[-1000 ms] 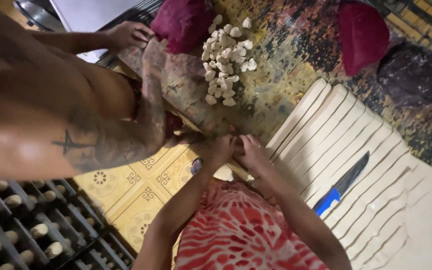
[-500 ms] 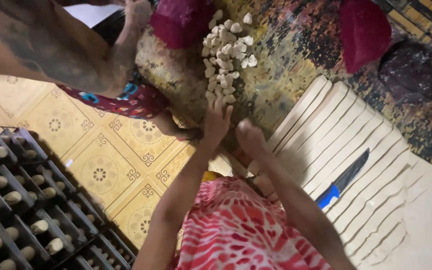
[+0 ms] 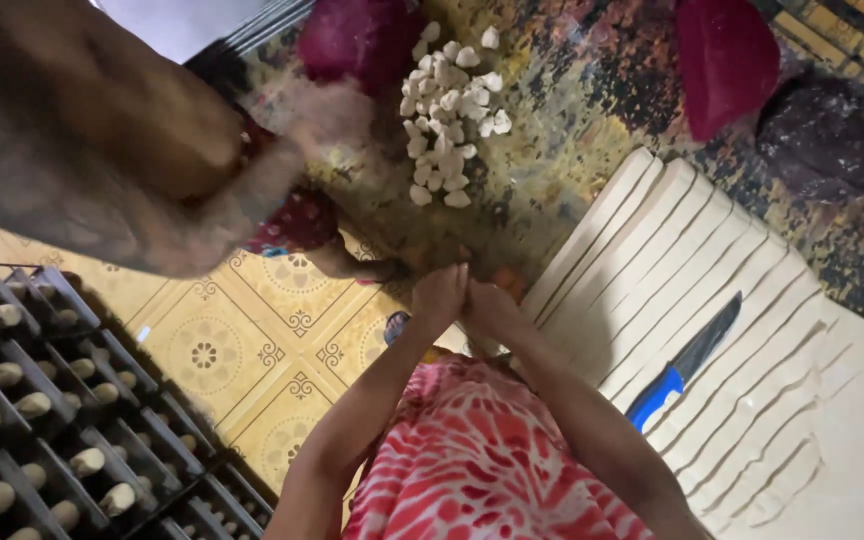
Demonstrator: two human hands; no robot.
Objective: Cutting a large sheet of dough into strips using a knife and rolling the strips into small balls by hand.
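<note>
Surface: mottled worktop [image 3: 552, 190], its near edge at yellow patterned floor tiles [image 3: 252, 350].
Hands: left hand [image 3: 440, 295] and right hand [image 3: 492, 305] pressed together at that edge, closed around something I cannot see.
Dough strips [image 3: 712, 290]: pale, cut, soft, limp; lift from underneath.
Knife [image 3: 687, 360]: blue handle, lying on the strips.
Dough pieces [image 3: 447, 110]: small white lumps heaped toward the far edge.
</note>
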